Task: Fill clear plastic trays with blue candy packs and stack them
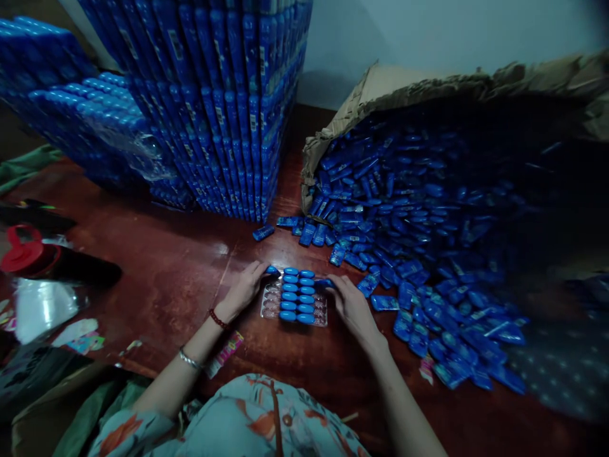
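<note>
In front of me a clear plastic tray lies on the table, its two middle columns filled with small blue packs set on edge. The outer columns show mostly bare hollows. At the tray's upper left corner my left hand pinches a small blue pack. Opposite it, my right hand grips another blue pack at the upper right side of the tray. Both held packs are partly hidden by my fingers.
A torn cardboard box spills many loose blue packs onto the table at right. Tall stacks of filled trays stand at the back left. A black bottle with a red lid lies at far left, near a pink wrapper.
</note>
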`<state>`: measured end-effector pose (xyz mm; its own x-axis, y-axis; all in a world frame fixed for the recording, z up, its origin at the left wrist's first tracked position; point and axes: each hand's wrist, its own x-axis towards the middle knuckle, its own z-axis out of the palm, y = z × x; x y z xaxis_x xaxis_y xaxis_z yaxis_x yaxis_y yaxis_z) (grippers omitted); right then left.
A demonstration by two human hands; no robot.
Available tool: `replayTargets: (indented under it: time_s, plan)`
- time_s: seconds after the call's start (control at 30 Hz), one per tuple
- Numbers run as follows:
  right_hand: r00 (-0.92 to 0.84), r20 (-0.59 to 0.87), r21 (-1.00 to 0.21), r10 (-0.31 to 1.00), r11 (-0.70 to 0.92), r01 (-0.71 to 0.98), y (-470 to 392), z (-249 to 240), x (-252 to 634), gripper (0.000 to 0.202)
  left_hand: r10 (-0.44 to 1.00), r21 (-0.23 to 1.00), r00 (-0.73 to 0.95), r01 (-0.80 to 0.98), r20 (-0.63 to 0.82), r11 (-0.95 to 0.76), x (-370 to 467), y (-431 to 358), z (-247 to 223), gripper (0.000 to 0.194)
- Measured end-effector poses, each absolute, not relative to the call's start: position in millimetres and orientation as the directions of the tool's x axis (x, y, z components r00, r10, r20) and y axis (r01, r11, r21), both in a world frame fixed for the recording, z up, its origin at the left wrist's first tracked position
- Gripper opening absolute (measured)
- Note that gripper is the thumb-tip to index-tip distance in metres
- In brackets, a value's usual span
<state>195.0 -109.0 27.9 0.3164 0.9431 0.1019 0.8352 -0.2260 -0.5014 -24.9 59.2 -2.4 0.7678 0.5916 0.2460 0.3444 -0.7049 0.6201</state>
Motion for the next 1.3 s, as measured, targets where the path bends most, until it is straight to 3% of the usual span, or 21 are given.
replayTargets:
  time_s: [0.1, 0.17, 0.37, 0.53, 0.8, 1.0, 1.3]
  plan:
    - [0.358, 0.203, -0.552, 0.912, -0.195, 0.811, -108.4, 31.7, 198.8, 0.032, 0.52, 0.512, 0.833, 0.369, 0.188, -0.776, -26.5, 63.1, 3.8, 0.029]
    - [0.341, 0.191, -0.523, 0.921, -0.198, 0.829, -105.6, 33.1, 199.1, 0.034, 0.476, 0.448, 0.867, 0.372, 0.144, -0.813, -25.4, 67.0, 10.4, 0.026]
    - [0.201, -0.053, -0.22, 0.978, -0.208, 0.953, -90.4, 42.3, 189.3, 0.051, 0.314, 0.264, 0.949, 0.298, 0.021, -0.917, -18.0, 80.3, 27.2, 0.019]
    - [0.12, -0.151, -0.108, 0.981, -0.137, 0.985, -80.6, 55.8, 184.4, 0.049, 0.187, 0.152, 0.978, 0.199, -0.088, -0.968, -2.4, 78.9, 37.6, 0.021]
    - [0.159, -0.216, -0.062, 0.963, -0.176, 0.982, -81.5, 64.0, 175.5, 0.049, 0.201, 0.18, 0.974, 0.217, -0.104, -0.959, -2.7, 75.6, 40.6, 0.022]
    - [0.16, -0.346, -0.073, 0.925, -0.197, 0.978, -74.6, 74.9, 180.7, 0.038, 0.23, 0.188, 0.967, 0.248, -0.113, -0.95, -9.3, 70.0, 39.8, 0.021]
    - [0.122, -0.317, 0.015, 0.941, -0.124, 0.992, -71.1, 72.1, 169.7, 0.036, 0.239, 0.163, 0.962, 0.258, -0.129, -0.952, -7.0, 67.0, 42.7, 0.021]
